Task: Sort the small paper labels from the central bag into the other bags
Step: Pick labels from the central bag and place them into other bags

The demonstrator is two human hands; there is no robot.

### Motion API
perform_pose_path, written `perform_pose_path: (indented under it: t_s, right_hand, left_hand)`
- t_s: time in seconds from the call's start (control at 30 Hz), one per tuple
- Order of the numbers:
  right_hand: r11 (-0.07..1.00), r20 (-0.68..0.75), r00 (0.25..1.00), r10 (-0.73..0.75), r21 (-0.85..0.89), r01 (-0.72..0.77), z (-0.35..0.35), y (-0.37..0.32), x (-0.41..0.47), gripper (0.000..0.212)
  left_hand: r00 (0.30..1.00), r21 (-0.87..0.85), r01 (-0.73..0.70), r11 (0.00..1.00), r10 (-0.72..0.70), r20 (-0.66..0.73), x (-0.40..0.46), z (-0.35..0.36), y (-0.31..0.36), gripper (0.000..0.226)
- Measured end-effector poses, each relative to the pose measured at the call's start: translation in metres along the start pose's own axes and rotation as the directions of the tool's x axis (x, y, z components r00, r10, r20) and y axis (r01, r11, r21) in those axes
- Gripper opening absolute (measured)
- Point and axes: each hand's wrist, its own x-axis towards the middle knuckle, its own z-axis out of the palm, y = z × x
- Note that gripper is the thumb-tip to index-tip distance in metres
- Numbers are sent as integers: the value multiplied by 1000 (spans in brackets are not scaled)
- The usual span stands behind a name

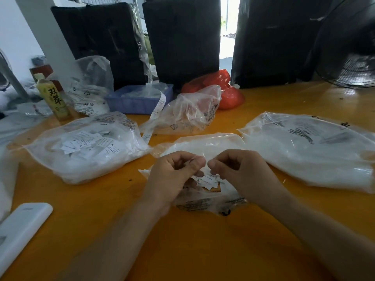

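Both hands work at lower centre of the frame, over the central bag [205,147]. The left hand [174,175] has its fingers curled with the thumb pressed toward the forefinger; the right hand [241,175] is curled likewise. Whether either actually pinches a label cannot be told; nothing is plainly visible between the fingertips. Loose labels [207,180] lie in the bag beneath and between the hands, so stock remains to be sorted. The left bag [85,147], at middle left, already holds a visible heap of labels. The right bag [310,149], at middle right, looks well filled. A third crumpled bag [188,112] sits at upper centre on the table [203,250]. Judgement: sorting is well under way, not finished.
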Motion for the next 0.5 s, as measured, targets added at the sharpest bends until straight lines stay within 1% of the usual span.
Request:
perform_pose_path:
  t_s: [0.13,0.2,0.3,0.33,0.37,0.4,0.43,0.5]
  right_hand:
    - [997,-42,999,-33,-71,30,-2,3,2,30]
    - [996,-41,999,-30,-79,27,-2,4,3,27]
    - [995,-50,999,-6,-98,1,-2,9,6,25]
    - [989,-60,998,-15,-149,6,-2,11,7,23]
    - [969,-67,997,-41,-245,23,-4,14,8,19]
    - [926,-53,995,-80,-374,54,-5,16,9,16]
    - [860,-6,993,-114,-501,96,-6,18,11,16]
    - [742,102,987,-123,-651,160,-4,24,13,25]
  left_hand:
    - [1000,-64,22,998,-21,14,0,3,-1,34]
    - [999,-137,33,990,-33,1,1,3,-2,38]
    - [999,-277,24,961,-33,-26,3,1,0,33]
    - [999,-317,14,948,-27,-37,3,-1,1,30]
    - [999,-350,2,937,-21,-51,4,-2,3,28]
    - [998,-367,-8,930,-17,-64,4,-3,4,25]
    - [997,-370,-12,929,-15,-71,5,-4,4,21]
    - [999,-351,-5,936,-14,-51,4,-5,4,12]
